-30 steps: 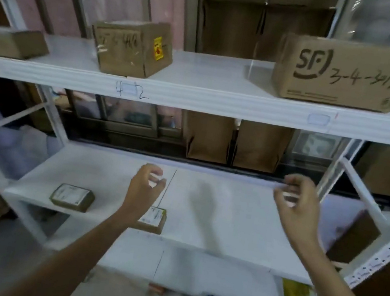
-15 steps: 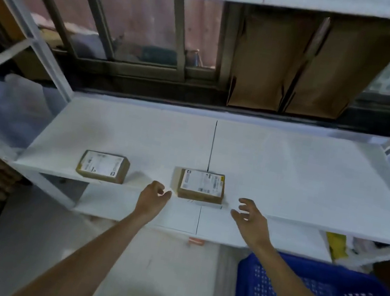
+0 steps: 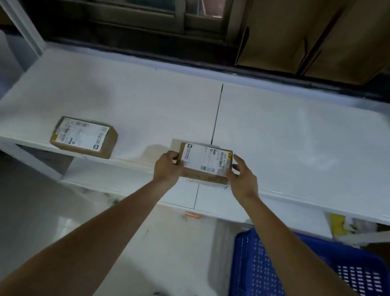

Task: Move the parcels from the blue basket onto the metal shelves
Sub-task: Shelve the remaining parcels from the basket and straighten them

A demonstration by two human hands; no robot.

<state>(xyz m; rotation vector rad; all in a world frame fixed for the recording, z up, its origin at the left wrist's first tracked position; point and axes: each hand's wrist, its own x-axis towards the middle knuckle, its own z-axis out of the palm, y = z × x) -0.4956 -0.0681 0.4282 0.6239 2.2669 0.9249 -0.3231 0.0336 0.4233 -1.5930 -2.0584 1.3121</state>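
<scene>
At shelf (image 3: 292, 143) edge, both hands now grip parcel (image 3: 205, 162), prev. apart.

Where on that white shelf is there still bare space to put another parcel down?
The white shelf is bare right of its centre seam, out to the right post, and along the whole back by the window. There is a smaller gap between the left parcel and the held parcel. The front middle is crowded by the left hand and right hand.

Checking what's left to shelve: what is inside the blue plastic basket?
No parcels show on the visible part of the blue plastic basket, only perforated walls. The right forearm and frame edge hide the rest.
</scene>
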